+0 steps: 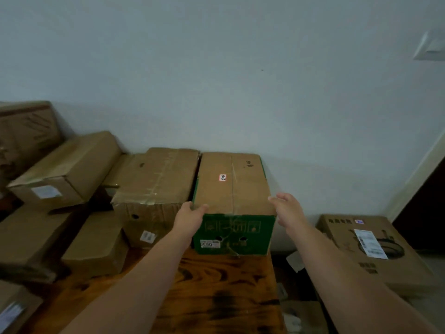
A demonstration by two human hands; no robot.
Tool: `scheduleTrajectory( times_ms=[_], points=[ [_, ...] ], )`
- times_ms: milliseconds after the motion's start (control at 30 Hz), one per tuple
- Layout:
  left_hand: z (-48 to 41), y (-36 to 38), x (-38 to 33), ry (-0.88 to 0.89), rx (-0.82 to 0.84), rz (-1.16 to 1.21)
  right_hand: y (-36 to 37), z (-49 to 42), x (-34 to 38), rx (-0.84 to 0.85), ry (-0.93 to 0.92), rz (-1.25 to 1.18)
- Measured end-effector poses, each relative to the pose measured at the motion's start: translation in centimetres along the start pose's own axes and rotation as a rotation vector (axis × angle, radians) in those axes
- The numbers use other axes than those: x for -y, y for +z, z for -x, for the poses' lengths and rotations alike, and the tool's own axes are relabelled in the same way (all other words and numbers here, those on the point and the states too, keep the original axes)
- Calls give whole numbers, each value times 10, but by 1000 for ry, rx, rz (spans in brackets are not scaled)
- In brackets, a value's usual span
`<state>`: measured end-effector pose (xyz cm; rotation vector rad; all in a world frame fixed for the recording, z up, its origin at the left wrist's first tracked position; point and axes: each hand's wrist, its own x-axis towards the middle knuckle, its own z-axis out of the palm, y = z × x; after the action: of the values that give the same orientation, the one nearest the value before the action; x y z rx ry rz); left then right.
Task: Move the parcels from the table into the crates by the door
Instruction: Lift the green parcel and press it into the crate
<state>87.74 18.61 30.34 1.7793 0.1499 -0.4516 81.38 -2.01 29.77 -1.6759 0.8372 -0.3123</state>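
Observation:
A brown-topped cardboard parcel with green sides [231, 186] stands at the far right end of the wooden table [216, 292], against the wall. My left hand [190, 216] touches its near left top corner, thumb on the top edge. At the near right top corner is my right hand [287, 208], fingers stretched toward the box edge; I cannot tell whether it touches. Neither hand has closed around the box.
A taped brown parcel [154, 189] stands tight against the green box's left side. Several more cardboard parcels [67, 169] crowd the table's left half. On the floor to the right lies a large printed carton [370, 247], with a dark doorway [426, 208] beyond it.

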Motion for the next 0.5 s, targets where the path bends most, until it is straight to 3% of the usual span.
scheduleTrajectory(
  times_ms=[500],
  points=[
    [-58, 4, -1, -153, 104, -21, 23, -34, -13, 89, 145, 184]
  ],
)
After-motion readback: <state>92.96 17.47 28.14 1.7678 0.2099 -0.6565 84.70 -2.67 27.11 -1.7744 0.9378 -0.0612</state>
